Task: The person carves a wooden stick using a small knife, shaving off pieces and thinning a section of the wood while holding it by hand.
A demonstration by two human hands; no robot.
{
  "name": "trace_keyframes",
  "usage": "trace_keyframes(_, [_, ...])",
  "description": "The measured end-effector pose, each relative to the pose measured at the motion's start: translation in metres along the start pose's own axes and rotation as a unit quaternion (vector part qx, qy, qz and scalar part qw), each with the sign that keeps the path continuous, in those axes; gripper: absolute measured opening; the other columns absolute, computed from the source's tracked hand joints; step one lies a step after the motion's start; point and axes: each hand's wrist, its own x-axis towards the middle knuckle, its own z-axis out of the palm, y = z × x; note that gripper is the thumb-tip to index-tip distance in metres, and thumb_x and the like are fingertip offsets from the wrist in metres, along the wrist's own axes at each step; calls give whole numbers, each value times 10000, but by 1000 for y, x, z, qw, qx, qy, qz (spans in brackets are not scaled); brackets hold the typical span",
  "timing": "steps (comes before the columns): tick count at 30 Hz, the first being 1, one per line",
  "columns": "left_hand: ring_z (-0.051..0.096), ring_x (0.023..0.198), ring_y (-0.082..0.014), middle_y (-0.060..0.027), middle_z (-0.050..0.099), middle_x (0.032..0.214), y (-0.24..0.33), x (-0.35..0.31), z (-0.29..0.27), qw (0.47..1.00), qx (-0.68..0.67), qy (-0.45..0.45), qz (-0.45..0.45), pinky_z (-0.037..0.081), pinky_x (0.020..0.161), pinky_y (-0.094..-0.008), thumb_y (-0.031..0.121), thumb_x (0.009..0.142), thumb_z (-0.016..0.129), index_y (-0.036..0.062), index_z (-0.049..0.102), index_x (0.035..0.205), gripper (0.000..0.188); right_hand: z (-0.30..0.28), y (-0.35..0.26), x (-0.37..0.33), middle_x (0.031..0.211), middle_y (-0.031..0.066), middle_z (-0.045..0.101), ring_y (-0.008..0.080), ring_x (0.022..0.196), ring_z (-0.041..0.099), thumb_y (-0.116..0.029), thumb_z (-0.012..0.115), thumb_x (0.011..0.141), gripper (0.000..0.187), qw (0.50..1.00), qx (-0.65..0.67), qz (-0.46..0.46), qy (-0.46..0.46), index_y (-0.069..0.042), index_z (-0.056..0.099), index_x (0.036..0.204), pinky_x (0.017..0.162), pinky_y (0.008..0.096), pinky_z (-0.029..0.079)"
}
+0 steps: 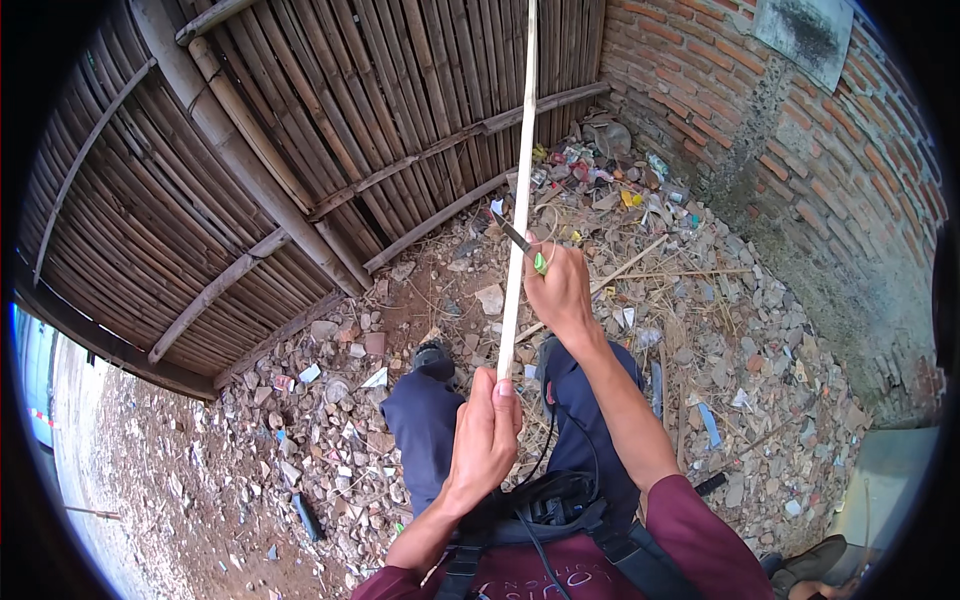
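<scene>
Gripping a long pale strip (512,300) — bamboo, perhaps — left hand (484,430) closed, right hand (560,290) clenched round a knife (513,233).

Open room is left above the rubble (335,445), between the pale strip (523,150) and the slatted wall (440,90) on the left. Passage across the middle is barred by the strip, which is crossed by the knife (513,233) in the right hand (560,288); the far right is closed off by the brick wall (815,190).
</scene>
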Motion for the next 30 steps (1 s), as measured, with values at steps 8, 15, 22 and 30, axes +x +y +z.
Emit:
trace_keyframes(8, [421,532,-124,-24,474,627,-2,-33,-7,999,-2,-46,-20,359,534,-328,227,1198,398,42,455,990,284,4,62,68,528,35,543,135,392,429,-118,600,1055,382,995,42,68,55,-61,664,683,376,326,286])
trace_keyframes(15, [390,552,-89,6,445,623,-4,-23,-18,1000,2,9,14,331,532,-303,222,1196,416,44,490,984,287,-15,67,57,554,-24,408,110,509,339,-361,490,1169,577,963,191,179,60,-107,475,651,495,356,284])
trace_keyframes(22, [393,551,-85,13,450,628,-2,-1,-23,999,7,44,27,336,535,-297,189,1189,439,45,497,990,252,-12,-8,-50,538,127,508,243,447,456,-248,547,1132,484,982,171,16,-82,-27,571,701,487,413,323])
trace_keyframes(30, [549,524,-210,-103,545,625,3,5,-13,996,57,59,36,403,514,-375,156,1162,500,17,519,1069,168,-17,-33,-67,610,207,631,416,579,668,-203,608,1068,282,990,41,-71,-114,-49,727,864,543,496,510])
